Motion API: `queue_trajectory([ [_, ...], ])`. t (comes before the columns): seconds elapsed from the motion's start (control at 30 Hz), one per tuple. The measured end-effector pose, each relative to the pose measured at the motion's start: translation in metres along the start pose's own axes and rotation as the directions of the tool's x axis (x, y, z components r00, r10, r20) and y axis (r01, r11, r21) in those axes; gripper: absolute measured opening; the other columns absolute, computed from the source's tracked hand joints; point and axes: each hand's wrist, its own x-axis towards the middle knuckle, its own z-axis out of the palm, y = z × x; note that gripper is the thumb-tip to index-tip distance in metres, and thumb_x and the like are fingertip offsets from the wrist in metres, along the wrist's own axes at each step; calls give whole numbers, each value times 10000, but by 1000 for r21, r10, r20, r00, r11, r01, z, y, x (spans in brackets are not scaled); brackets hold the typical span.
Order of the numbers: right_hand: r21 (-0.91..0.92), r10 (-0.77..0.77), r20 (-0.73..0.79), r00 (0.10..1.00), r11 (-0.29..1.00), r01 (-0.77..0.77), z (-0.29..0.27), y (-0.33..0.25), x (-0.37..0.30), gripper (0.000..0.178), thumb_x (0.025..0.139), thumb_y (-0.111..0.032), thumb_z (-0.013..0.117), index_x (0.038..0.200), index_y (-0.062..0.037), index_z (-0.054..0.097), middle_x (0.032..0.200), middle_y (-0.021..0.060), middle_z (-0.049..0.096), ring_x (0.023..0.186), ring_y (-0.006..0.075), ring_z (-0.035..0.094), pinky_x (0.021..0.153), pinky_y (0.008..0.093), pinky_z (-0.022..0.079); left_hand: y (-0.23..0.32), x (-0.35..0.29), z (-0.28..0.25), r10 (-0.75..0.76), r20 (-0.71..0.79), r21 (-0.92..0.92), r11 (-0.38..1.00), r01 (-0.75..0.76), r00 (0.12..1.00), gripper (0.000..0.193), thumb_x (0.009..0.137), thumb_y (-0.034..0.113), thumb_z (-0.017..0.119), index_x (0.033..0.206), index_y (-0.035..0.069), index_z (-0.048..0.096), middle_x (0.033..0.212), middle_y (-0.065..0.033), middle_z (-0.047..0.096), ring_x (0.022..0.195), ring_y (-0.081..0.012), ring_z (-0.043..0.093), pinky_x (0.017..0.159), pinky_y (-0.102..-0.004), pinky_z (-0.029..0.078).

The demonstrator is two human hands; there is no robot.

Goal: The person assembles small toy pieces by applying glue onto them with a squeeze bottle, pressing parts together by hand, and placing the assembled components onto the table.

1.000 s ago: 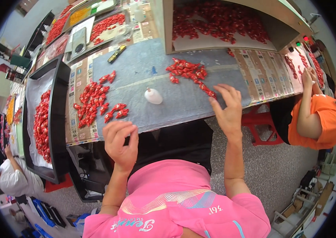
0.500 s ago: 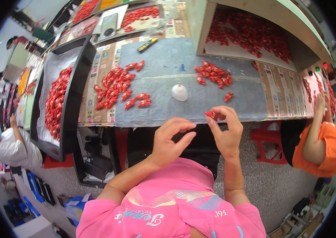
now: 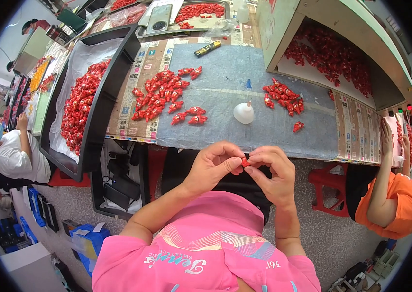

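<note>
Between my two hands, just off the table's front edge, is a small red figurine-like piece. My left hand pinches it from one side and my right hand from the other, so the fingers cover most of it. On the blue-grey mat beyond them stands a white squeeze bottle with a thin tip. A larger pile of red pieces lies to its left, a smaller pile of red pieces to its right. One single red piece sits apart near the smaller pile.
At the left a black tray holds many red pieces. An open-fronted box with more red pieces stands at the back right. A yellow-black marker-like stick and a phone lie farther back. Co-workers sit on both sides.
My left hand has come over to the right hand and now grips the red piece too. The right hand has drawn slightly inward. The whole view has shifted a little.
</note>
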Motion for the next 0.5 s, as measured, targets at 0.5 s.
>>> queue_trajectory([
  [0.5,-63,103,-338,935,989,-131,16,25,42,384,727,-39,750,1079,-25,598,1084,92,576,900,166,597,768,277,485,9,-6,-11,197,-176,216,964,-157,964,234,871,66,639,1090,-13,611,941,-74,637,791,-133,628,728,-251,530],
])
